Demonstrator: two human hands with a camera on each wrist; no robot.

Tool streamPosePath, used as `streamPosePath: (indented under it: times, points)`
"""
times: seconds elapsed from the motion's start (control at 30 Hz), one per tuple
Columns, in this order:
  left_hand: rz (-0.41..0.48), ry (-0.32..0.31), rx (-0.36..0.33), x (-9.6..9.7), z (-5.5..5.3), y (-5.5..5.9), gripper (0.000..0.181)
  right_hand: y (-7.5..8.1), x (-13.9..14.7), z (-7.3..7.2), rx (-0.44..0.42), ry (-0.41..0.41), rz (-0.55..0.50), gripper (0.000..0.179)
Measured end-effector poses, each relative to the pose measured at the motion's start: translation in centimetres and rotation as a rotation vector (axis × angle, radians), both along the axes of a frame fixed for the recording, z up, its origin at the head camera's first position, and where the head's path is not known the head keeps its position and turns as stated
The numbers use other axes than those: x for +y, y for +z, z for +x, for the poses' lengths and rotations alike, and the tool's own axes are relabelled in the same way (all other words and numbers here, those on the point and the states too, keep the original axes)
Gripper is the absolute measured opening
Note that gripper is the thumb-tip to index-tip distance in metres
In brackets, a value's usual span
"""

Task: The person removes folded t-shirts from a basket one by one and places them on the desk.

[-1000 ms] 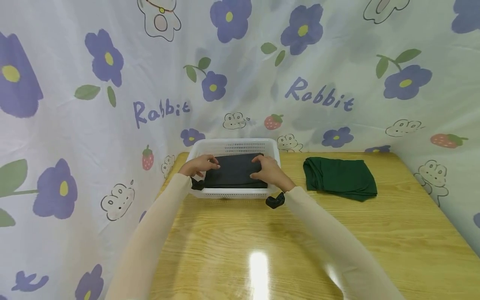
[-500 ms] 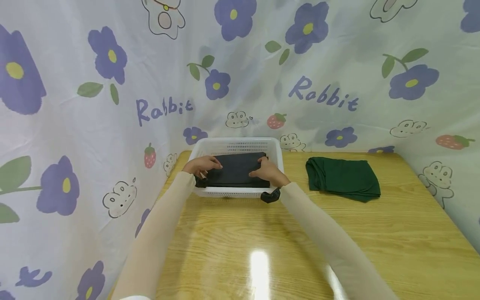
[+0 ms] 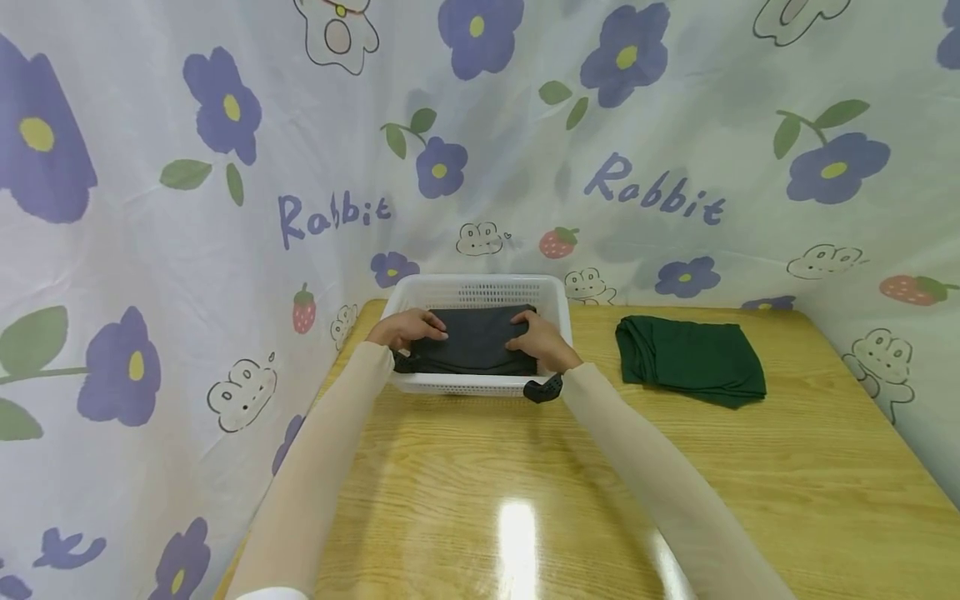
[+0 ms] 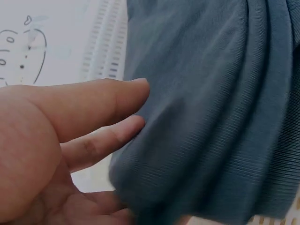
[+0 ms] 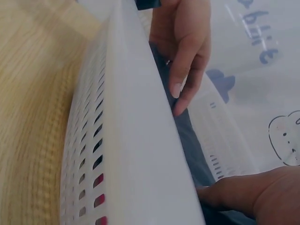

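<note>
While a white fabric curtain (image 3: pixel 510 196) printed with purple flowers, rabbits and strawberries wraps the back and sides, a glossy wood-grain desk (image 3: pixel 465 467) spreads below it, carrying everything else. The white plastic basket (image 3: pixel 471 380) is rigid and rectangular, with rounded corners, a smooth broad rim and slotted walls. To its right, on the desk, lies a green cloth (image 3: pixel 701 354), folded flat, its left end bunched into soft layers. Inside the basket sits the folded dark cloth (image 3: pixel 480 337), which should handle light, soft and floppy, not fragile, its layers likely to slide apart; the best hold would be at both short ends, fingers under the whole stack. Up close it shows fine ribbing and rounded folds. The left hand (image 3: pixel 408 327) is at its left end, thumb and forefinger apart, the lower fingers passing out of sight behind it; the right hand (image 3: pixel 542 340) touches the right end, thumb and forefinger spread. I cannot tell whether either grips. Unidentified pinkish-red patches (image 5: pixel 98 200) show through the basket's slots.
</note>
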State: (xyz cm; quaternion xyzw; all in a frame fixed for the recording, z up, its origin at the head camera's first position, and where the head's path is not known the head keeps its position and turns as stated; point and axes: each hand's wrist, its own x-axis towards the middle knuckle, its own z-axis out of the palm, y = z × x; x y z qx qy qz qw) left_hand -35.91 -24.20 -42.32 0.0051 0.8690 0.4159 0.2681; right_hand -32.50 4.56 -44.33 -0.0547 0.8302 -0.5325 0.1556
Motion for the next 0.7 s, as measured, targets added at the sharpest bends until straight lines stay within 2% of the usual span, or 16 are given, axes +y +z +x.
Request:
streamPosePath:
  times: [0.2, 0.4, 0.7]
  points:
    - [0.047, 0.030, 0.013, 0.3, 0.2, 0.2, 0.042, -0.4, 0.0, -0.5, 0.016, -0.003, -0.030, 0.052]
    - [0.028, 0.042, 0.100, 0.1, 0.5, 0.5, 0.039, -0.3, 0.1, -0.4, 0.104, -0.005, -0.061, 0.046]
    - [0.074, 0.032, 0.251, -0.8, 1.5, 1.4, 0.038, 0.7, 1.0, 0.0, 0.250, 0.013, -0.055, 0.040]
